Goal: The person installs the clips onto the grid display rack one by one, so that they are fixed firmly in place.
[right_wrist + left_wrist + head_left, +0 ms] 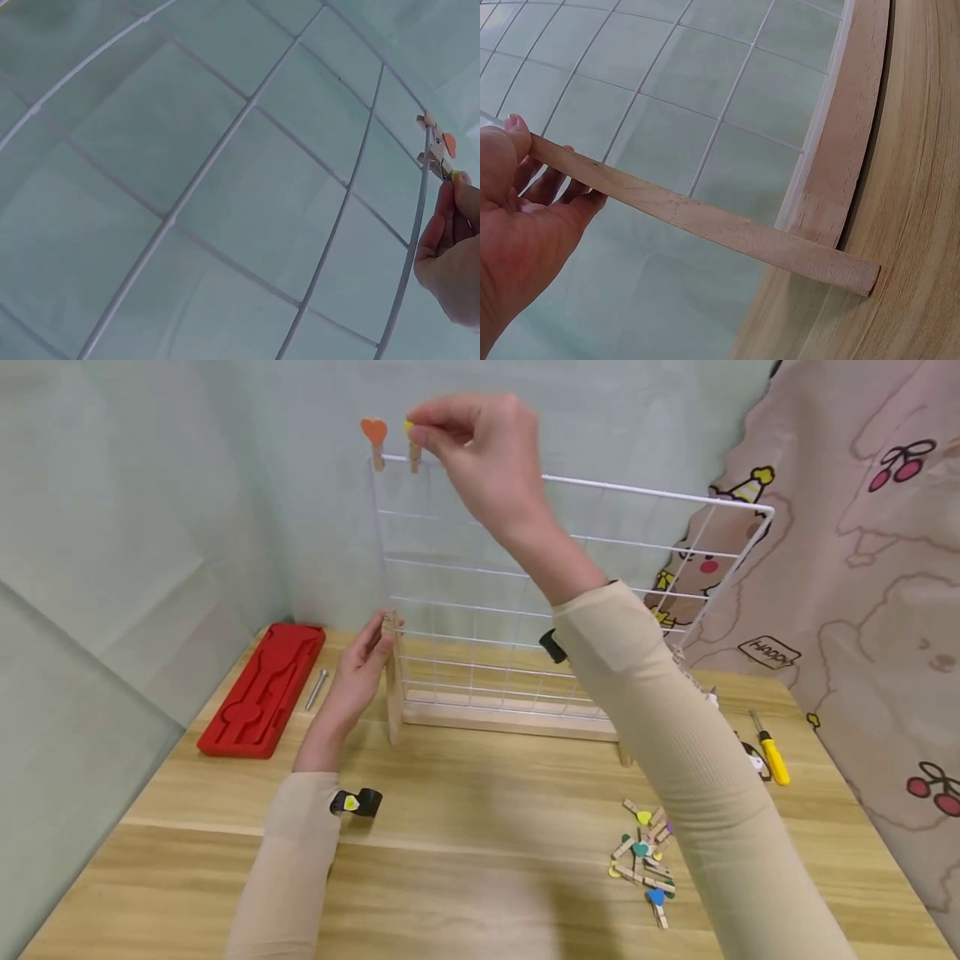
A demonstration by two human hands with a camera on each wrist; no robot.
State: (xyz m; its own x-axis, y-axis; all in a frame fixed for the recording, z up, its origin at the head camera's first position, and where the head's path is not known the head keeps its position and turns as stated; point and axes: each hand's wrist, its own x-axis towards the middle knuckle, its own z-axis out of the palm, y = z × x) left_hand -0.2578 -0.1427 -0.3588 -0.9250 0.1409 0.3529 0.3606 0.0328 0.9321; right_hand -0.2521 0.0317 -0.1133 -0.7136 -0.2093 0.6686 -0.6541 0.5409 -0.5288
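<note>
A white wire grid (652,492) stands upright in a wooden base (510,720) on the table. My left hand (358,672) grips the top of the base's left wooden upright (394,693); the left wrist view shows thumb and fingers around its end (570,161). At the grid's top left, my right hand (487,456) pinches a small wooden clothespin (415,458) with a yellow top, its lower end at the top wire. Just left of it, a clothespin with an orange heart (374,431) is clipped on the same wire, visible also in the right wrist view (448,142).
A red moulded case (262,689) and a metal bolt (317,689) lie on the left. Several clothespins with coloured tops (640,849) are piled at front right. A yellow-handled screwdriver (772,756) lies at the right edge, beyond my right sleeve. A patterned curtain (885,610) hangs behind.
</note>
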